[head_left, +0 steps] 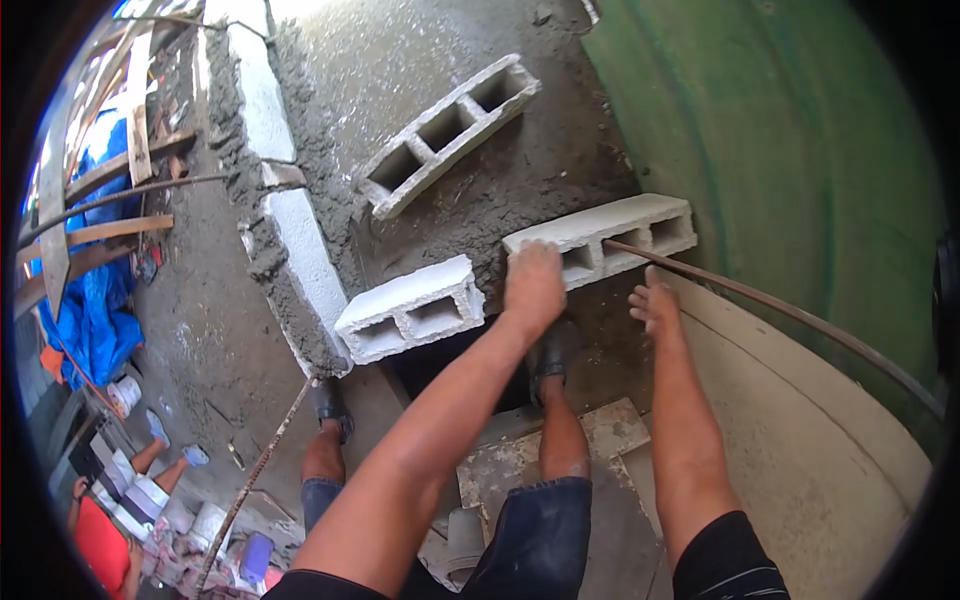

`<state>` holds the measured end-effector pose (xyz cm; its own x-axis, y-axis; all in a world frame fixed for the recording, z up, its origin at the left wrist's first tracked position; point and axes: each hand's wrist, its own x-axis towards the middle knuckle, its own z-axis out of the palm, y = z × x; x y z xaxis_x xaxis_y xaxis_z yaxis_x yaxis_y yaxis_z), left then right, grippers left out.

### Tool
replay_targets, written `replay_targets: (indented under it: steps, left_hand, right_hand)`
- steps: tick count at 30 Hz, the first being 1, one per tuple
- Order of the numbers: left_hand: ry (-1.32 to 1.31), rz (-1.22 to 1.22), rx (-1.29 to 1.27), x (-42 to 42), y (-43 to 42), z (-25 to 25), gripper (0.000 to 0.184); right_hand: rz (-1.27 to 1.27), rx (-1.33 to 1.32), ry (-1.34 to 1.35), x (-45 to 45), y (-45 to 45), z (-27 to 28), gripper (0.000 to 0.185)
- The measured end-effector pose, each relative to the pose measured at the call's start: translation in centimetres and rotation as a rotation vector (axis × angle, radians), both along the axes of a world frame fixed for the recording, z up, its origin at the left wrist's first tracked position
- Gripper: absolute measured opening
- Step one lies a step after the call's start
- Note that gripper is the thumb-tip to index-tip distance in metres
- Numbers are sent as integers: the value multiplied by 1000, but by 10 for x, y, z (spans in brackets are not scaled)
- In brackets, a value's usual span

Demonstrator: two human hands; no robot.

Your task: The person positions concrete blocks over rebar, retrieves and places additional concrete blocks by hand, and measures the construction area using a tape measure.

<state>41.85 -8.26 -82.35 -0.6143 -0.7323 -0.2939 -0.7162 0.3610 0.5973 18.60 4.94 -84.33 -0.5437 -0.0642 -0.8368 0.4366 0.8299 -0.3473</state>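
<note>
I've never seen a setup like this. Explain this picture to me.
There is no machine here: these are a person's bare hands. The single picture comes from a camera worn on the head, looking forward and down, so you also see the person's own legs.

The left hand is on one end of a hollow block; its fingertips are hidden, so the grip is unclear. The right hand is beside a long rod; contact is uncertain.

A shorter block sits nearby, and another block lies on the grey ground beyond. Another person in a red shirt is at lower left.
</note>
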Motion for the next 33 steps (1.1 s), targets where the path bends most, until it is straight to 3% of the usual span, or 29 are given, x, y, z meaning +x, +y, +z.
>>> replay_targets:
  steps: [5,8,10,12,13,14,17,33]
  left_hand:
    - [-131,-3,-136,-34,1,-43,47]
    - [-183,-63,2,-44,-10,-59,41]
    - [-151,63,-118,-47,-10,-75,30]
    - [-143,135,-116,-51,-8,-84,21]
    - [-148,79,-17,-52,-11,-83,17]
    - [-154,25,79,-50,-12,-84,15]
    - [-108,62,70,-47,-12,-81,16]
    - [-96,72,100,-1,-13,-74,17]
  right_hand:
    - [-218,-187,-173,-18,-6,-55,79]
    - [-377,-213,-160,-13,-17,-72,77]
    - [-401,-269,-212,-7,-18,-72,76]
    - [-225,-399,-262,1,-17,-69,71]
    - [-207,-355,-274,1,-14,-78,55]
    - [-205,-355,-277,-1,-11,-91,55]
    - [-325,-390,-218,-3,-19,-107,30]
    - [-415,-313,16,62,-39,-74,21]
